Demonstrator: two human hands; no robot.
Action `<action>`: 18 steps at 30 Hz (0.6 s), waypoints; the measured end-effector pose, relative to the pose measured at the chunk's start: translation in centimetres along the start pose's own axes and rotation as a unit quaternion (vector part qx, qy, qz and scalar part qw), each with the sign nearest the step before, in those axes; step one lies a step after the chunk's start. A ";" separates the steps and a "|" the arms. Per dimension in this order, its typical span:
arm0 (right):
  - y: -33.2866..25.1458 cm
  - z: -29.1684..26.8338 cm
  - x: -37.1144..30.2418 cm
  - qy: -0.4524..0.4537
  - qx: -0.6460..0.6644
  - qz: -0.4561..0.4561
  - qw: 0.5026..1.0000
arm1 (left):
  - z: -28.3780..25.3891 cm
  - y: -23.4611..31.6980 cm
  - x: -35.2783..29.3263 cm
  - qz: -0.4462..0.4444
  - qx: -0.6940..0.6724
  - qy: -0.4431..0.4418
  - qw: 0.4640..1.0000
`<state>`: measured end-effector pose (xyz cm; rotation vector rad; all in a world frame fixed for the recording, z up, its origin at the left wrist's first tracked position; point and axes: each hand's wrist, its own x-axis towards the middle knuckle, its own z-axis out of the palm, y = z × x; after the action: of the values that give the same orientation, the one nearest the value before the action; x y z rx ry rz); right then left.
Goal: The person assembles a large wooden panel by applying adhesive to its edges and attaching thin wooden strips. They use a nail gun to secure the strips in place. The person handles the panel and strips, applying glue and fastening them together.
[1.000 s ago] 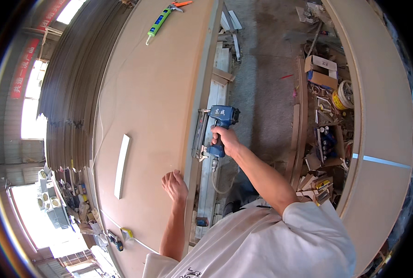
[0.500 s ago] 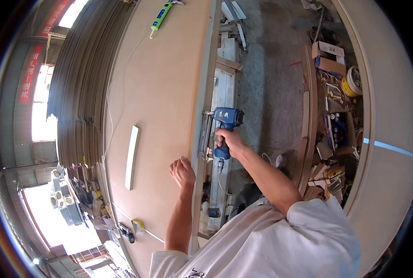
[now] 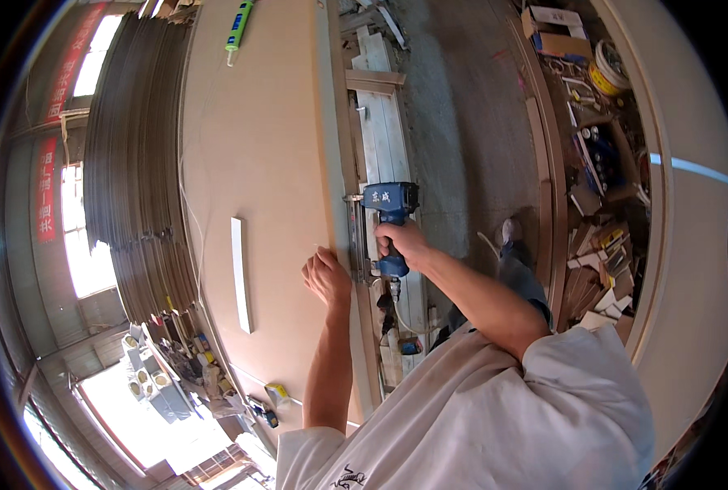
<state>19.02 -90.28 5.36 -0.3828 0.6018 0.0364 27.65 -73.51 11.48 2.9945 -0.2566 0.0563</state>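
A blue air nail gun (image 3: 390,198) is gripped in my right hand (image 3: 405,243), with fingers wrapped round its handle. Its nose meets the long edge strip (image 3: 341,175) of a big tan panel (image 3: 274,163), though the exact contact is hard to see. From the handle's end runs a pale air hose (image 3: 403,317). On the panel beside that edge rests my left hand (image 3: 328,278), its fingers curled in; whatever they may pinch is hidden. A short white strip (image 3: 240,275) lies on the panel, left of that hand.
A green tube (image 3: 237,31) lies at the panel's far end. Near its lower left edge are a yellow tape measure (image 3: 276,394) and a dark tool (image 3: 263,412). Stacked sheets (image 3: 139,163) stand left. To the right are a bucket (image 3: 609,69), boxes and wood offcuts (image 3: 601,273).
The view has shifted, so the panel's far end and tube sit further left and higher. My right hand still grips the nail gun at the edge; my left hand stays curled, closer to the strip.
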 end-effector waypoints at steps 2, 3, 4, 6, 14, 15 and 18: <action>1.0 -0.2 -0.4 0.000 0.007 -0.003 1.000 | 0.0 0.1 0.1 0.002 0.001 -0.004 1.000; 1.1 0.0 -0.9 0.001 0.014 -0.007 1.000 | -0.1 0.1 0.2 0.002 -0.001 -0.011 1.000; 1.0 0.2 -1.4 0.002 0.020 -0.012 1.000 | -0.3 0.2 0.3 0.003 -0.005 -0.018 1.000; 1.4 0.5 -2.1 0.013 0.014 -0.008 1.000 | -0.2 -0.1 0.4 0.005 -0.004 -0.026 1.000; 4.1 0.4 -3.8 0.017 0.010 -0.010 1.000 | 1.2 -2.8 0.9 0.008 -0.139 0.003 0.990; 4.8 -0.1 -3.4 0.015 0.014 -0.007 1.000 | 1.3 -4.2 0.3 0.063 -0.104 0.017 0.992; 5.5 -0.3 -4.7 -0.016 -0.003 0.003 1.000 | 1.7 -10.8 -4.2 0.181 0.023 0.046 0.982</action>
<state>14.21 -84.93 5.89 -0.3865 0.5703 0.0495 25.44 -62.55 8.15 2.9381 -0.7948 0.2380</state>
